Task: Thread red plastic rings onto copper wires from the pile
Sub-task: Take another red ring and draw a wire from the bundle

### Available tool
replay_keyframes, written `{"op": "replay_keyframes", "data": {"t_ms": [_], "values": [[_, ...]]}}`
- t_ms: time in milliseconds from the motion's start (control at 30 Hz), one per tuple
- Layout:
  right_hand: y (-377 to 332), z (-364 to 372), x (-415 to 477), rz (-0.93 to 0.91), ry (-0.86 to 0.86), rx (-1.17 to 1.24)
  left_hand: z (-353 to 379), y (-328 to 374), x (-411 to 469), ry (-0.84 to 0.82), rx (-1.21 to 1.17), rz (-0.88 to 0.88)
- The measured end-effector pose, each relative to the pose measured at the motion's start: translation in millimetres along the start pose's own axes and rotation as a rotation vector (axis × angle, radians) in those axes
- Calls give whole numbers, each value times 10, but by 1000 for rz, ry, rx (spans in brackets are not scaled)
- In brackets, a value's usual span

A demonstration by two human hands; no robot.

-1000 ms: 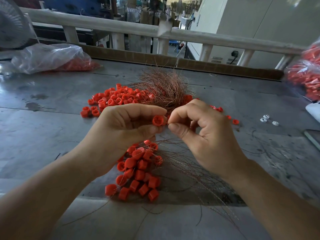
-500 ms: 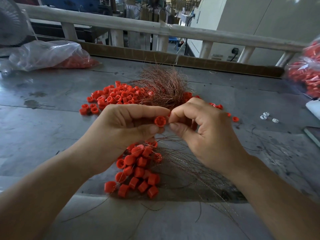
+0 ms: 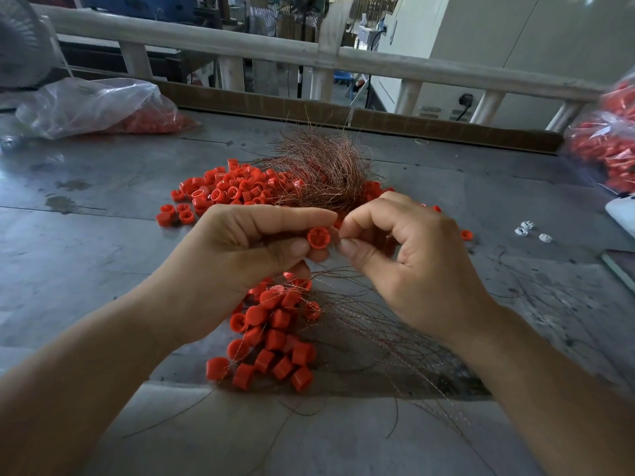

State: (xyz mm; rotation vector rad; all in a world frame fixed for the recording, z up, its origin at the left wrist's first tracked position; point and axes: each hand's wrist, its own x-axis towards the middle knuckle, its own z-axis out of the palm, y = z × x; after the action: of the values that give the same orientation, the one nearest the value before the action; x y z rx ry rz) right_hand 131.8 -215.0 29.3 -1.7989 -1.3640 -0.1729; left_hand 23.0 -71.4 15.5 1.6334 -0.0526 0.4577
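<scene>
While the clear plastic bag of red rings [image 3: 89, 104] lies far left on the grey metal table [image 3: 86, 269], the action is centre stage. First comes the loose pile of red plastic rings [image 3: 223, 192], several dozen at least and too jumbled for an exact count, all waiting to be threaded. The left hand [image 3: 247, 249] pinches one red plastic ring [image 3: 318, 237] between thumb and forefinger, open face turned rightward. Just below lies the cluster of threaded red rings [image 3: 271, 334], roughly twenty, so a fair batch is done. Behind sits the bushy tangle of thin copper wires [image 3: 319, 173], plenty left. The right hand [image 3: 405, 266] has thumb and forefinger pressed together, probably on a single copper wire, though the strand is too fine to make out. Further right are three small white plastic clips [image 3: 531, 231], then a second bag of red pieces [image 3: 615, 149]: two bags in all.
</scene>
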Motion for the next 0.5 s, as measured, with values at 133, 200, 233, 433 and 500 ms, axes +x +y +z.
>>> {"op": "replay_keyframes", "data": {"t_ms": [133, 200, 233, 433, 500], "values": [[-3, -6, -2, -3, 2, 1, 3, 3, 1, -2, -17, 1], [2, -7, -4, 0, -1, 13, 6, 1, 3, 2, -45, -3], [3, -10, -7, 3, -1, 24, 10, 0, 6, 9, -64, -5], [1, -15, -15, 65, 33, 214, 12, 4, 13, 8, -218, -27], [4, -8, -22, 93, 15, 244, 15, 2, 7, 4, -277, -39]]}}
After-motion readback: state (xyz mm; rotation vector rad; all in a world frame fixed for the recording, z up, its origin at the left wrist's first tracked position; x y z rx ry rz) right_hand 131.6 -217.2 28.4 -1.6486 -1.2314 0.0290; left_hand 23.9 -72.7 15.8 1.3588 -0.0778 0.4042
